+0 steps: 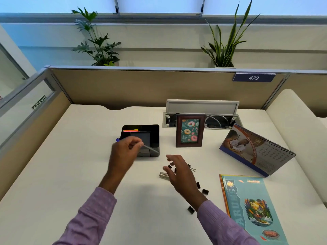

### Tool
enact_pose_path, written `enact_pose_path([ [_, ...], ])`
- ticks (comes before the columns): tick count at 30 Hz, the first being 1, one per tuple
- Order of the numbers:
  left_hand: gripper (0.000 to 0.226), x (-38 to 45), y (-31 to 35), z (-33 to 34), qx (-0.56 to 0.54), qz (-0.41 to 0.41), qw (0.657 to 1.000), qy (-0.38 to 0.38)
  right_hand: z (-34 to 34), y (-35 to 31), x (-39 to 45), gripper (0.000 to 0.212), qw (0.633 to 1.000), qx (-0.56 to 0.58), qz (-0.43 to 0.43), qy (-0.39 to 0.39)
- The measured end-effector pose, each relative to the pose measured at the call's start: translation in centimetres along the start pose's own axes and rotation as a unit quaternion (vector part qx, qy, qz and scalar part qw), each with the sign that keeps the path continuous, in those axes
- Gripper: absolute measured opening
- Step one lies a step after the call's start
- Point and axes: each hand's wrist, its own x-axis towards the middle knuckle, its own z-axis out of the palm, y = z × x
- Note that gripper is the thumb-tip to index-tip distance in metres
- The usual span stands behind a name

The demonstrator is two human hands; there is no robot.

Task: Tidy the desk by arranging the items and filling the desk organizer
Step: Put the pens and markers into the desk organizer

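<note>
The left hand (123, 152) is pinching a light, stiff pen (150, 149) at mid-barrel over the organizer (155, 137) at table centre, while the right hand (180, 172) is hovering spread above small, probably slippery binder clips (205, 191) nearby.

Behind the beige partition (141, 85) stand two potted plants (99, 43), well apart. A blue plate (254, 78), apparently reading 473, hangs near its right end.

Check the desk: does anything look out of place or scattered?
Yes. Black binder clips lie scattered loose on the desk under the right hand, beside a small clear case, none in the organizer.
</note>
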Motion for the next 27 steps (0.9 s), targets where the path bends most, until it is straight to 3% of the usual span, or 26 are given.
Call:
enact_pose_path([
  [4,0.009,3.2,-1.2,-2.9,0.056,0.019,0.992,0.111,0.6,3.0,-1.8,0.034,0.998,-0.045,0.038,-0.02],
  [7,0.013,5.0,-2.6,-3.9,0.127,0.021,0.981,0.143,1.0,4.9,-3.1,0.029,0.995,-0.074,0.061,-0.032],
  [19,0.012,8.2,-8.8,-1.5,0.298,-0.037,0.953,0.042,1.1,7.6,-4.8,0.033,0.989,-0.094,0.102,-0.054],
  [27,0.012,8.6,-9.5,-0.6,0.329,-0.099,0.939,-0.006,1.2,7.7,-4.9,0.035,0.987,-0.105,0.108,-0.064],
])
